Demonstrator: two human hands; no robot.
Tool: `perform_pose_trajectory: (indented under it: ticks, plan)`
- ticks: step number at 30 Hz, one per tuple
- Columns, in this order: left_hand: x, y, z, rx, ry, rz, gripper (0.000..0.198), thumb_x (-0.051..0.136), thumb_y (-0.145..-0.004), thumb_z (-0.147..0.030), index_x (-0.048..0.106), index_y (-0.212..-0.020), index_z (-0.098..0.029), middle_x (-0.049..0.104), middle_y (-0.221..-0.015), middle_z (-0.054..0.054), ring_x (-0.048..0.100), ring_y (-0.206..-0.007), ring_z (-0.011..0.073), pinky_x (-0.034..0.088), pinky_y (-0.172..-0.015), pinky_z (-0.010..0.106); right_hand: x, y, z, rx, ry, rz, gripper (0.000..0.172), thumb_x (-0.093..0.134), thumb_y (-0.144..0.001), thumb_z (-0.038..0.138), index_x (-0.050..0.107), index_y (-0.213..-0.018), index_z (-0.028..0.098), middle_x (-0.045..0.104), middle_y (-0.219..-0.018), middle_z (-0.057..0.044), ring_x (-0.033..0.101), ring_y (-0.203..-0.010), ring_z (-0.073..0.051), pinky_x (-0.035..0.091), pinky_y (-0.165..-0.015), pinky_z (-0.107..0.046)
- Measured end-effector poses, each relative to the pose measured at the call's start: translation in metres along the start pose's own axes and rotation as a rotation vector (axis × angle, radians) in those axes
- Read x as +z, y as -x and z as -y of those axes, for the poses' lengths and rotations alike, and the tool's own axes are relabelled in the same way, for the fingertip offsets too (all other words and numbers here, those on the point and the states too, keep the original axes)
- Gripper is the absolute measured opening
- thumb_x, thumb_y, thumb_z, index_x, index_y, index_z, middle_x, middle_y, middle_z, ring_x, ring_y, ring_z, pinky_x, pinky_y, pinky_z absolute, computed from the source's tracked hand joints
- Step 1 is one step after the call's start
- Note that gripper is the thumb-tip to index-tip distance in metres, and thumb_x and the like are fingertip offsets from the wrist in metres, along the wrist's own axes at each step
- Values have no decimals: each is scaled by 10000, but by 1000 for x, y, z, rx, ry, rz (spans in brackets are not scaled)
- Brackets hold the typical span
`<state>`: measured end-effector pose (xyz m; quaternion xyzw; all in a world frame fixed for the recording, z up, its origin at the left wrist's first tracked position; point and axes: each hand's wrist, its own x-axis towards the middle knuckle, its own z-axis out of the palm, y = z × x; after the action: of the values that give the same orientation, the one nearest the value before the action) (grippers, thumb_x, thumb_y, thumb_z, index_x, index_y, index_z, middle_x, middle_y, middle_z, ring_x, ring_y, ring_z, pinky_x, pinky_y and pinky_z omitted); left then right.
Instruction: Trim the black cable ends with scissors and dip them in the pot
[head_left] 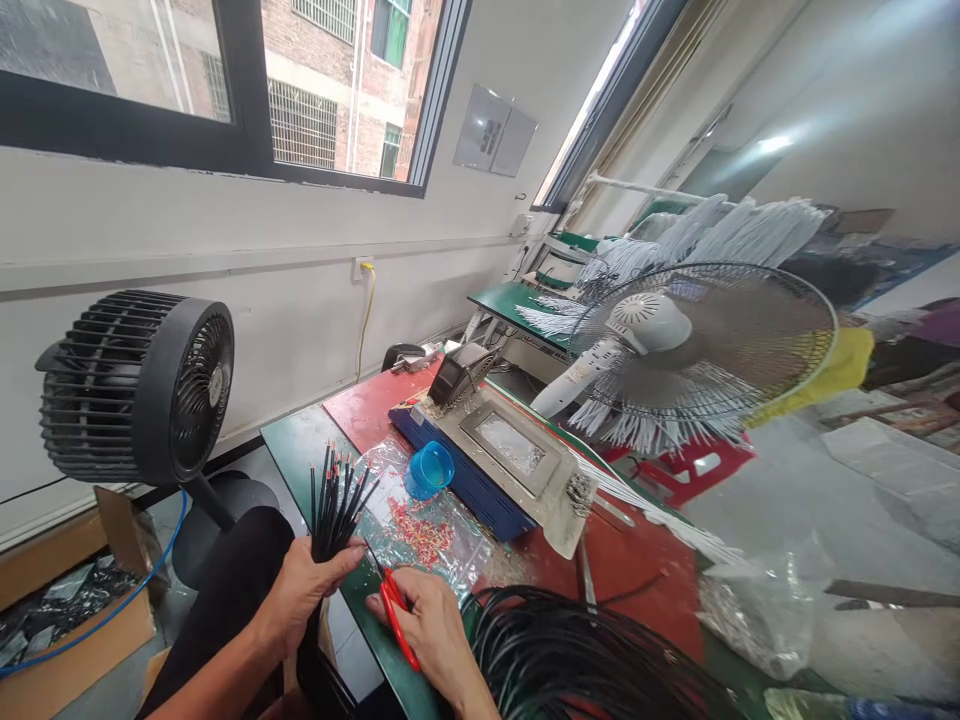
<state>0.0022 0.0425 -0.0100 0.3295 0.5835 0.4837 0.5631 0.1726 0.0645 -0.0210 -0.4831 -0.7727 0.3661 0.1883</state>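
Note:
My left hand (304, 590) is closed round a bundle of thin black wires (337, 500) whose red-tipped ends fan upward. My right hand (427, 625) grips red-handled scissors (394, 605), the blades pointing up toward the bundle's base. Both hands hover at the near edge of the green table (300, 445). Just beyond them lies a clear plastic bag (420, 525) strewn with small red cut-off bits.
A large coil of black wire (570, 655) lies at my right. A blue cup (429, 470) sits by a grey-and-blue solder pot (499, 455). A black fan (142, 385) stands at left, a white fan (697, 345) at right. A cardboard box (67, 610) sits on the floor.

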Motion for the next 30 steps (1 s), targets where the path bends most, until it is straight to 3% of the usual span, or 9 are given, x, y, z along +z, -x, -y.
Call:
perform_pose_trajectory:
  ticks: [7,13,17,30]
  plan:
    - [-1,-2,3,14,-7,29,393,680,-668,-462,676,-822,-101,315,-501,-54,251,-489,115,185,-469,276,4,-2,-7,3,3,-78,482,558,-759,439,303,-451,170,319,-492,43,292,-478,-78,160,-490,-240]
    - [-2,1,3,-21,113,133,380,732,-636,-407,684,-870,-112,422,-527,-33,331,-523,123,241,-497,259,2,-2,-9,226,-640,5,482,502,-748,615,474,-573,167,324,-419,72,281,-359,-56,186,-378,-199]
    - [3,5,3,-62,129,182,336,758,-618,-365,682,-811,-100,526,-569,11,401,-530,134,278,-506,266,3,-3,-4,234,-886,12,519,522,-725,639,540,-599,136,386,-386,66,322,-318,-44,224,-346,-179]
    - [11,8,1,-26,97,256,279,683,-702,-384,643,-657,-111,507,-533,8,388,-504,126,270,-498,270,8,-3,0,210,-1032,89,464,613,-693,578,530,-585,134,408,-369,73,339,-300,-33,229,-315,-157]
